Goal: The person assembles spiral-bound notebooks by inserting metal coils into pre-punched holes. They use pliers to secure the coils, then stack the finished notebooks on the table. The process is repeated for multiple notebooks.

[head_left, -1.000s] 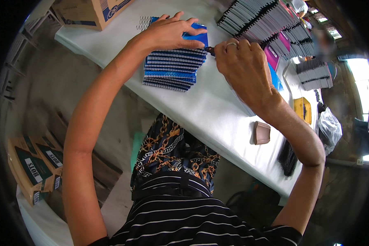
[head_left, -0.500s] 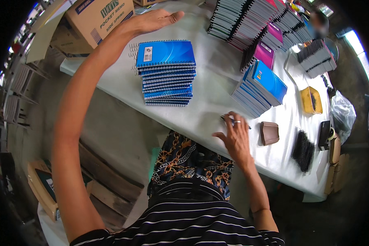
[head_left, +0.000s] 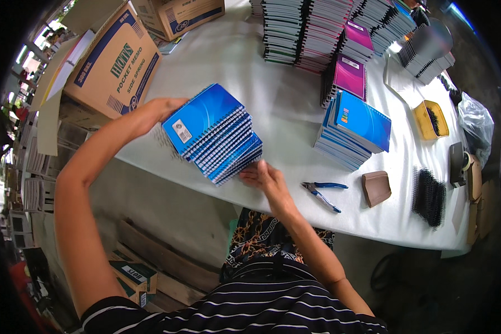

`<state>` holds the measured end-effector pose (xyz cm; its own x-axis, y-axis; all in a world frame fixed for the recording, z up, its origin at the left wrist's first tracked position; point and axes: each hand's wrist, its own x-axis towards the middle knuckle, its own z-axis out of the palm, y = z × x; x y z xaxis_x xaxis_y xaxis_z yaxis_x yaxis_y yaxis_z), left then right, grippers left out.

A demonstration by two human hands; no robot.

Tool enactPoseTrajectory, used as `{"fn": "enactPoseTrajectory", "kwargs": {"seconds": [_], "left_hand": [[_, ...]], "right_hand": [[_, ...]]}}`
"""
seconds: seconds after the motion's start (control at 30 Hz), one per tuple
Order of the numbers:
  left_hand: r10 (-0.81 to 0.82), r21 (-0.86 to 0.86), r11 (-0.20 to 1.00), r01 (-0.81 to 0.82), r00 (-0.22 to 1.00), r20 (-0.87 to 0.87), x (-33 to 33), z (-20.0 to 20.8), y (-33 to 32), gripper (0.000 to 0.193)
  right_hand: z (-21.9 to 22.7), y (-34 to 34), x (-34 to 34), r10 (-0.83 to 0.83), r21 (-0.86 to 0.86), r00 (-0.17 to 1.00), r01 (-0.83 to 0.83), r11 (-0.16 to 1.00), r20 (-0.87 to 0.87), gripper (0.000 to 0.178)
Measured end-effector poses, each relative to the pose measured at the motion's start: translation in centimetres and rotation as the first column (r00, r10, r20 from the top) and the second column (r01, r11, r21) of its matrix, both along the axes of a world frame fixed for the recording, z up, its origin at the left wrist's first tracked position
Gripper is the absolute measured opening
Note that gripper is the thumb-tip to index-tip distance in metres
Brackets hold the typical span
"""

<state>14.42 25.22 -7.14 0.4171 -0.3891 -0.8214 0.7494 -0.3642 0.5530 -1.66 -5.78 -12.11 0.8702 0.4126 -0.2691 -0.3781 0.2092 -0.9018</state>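
Observation:
A stack of blue spiral notebooks (head_left: pixel 211 128) is held between my two hands near the table's front edge, turned at an angle. My left hand (head_left: pixel 170 108) grips its far left side, fingers hidden behind the covers. At the lower right corner, my right hand (head_left: pixel 264 179) has its fingers curled against the bottom notebooks. Loose wire coils (head_left: pixel 162 136) show beside the stack's left edge. Blue-handled pliers (head_left: pixel 324 192) lie on the table to the right of my right hand, with their handles spread.
Cardboard boxes (head_left: pixel 117 67) stand at the far left. Another blue notebook stack (head_left: pixel 353 128), purple notebooks (head_left: pixel 349 78) and tall grey-edged stacks (head_left: pixel 284 30) fill the far right. A brown block (head_left: pixel 376 188), black coils (head_left: pixel 428 197) and a yellow tray (head_left: pixel 430 119) lie on the right.
My left hand has come down from beyond the stack onto its side. My right hand has left the pliers and moved left to the stack, which is now turned.

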Motion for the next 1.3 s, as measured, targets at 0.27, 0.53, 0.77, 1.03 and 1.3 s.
{"fn": "enactPoseTrajectory", "kwargs": {"seconds": [0.27,0.53,0.77,1.03,1.3], "left_hand": [[0.581,-0.340,0.732,-0.591,0.801,-0.141,-13.3,1.4,-4.7,0.049],[0.905,-0.463,0.154,-0.873,0.313,-0.287,-22.1,1.9,-17.3,0.044],[0.916,-0.606,0.033,-0.795,0.267,-0.300,-24.4,0.6,-21.3,0.053],[0.408,-0.158,0.881,-0.447,0.546,0.732,-28.4,9.8,-9.7,0.056],[-0.655,0.620,0.747,0.240,0.422,0.626,-1.8,8.4,-14.9,0.095]], "right_hand": [[0.3,-0.8,12.4,0.345,-0.419,0.935,-0.279,0.864,0.089,0.095],[3.7,3.6,17.3,0.848,-0.680,0.525,-0.595,0.428,0.074,0.095],[5.6,3.6,18.6,0.922,-0.760,0.386,-0.600,0.250,-0.001,0.093],[15.0,-5.2,3.6,0.170,-0.179,0.072,0.598,0.782,0.983,0.046],[2.6,2.7,-4.0,0.379,-0.109,-0.201,0.747,0.656,0.903,0.062]]}}
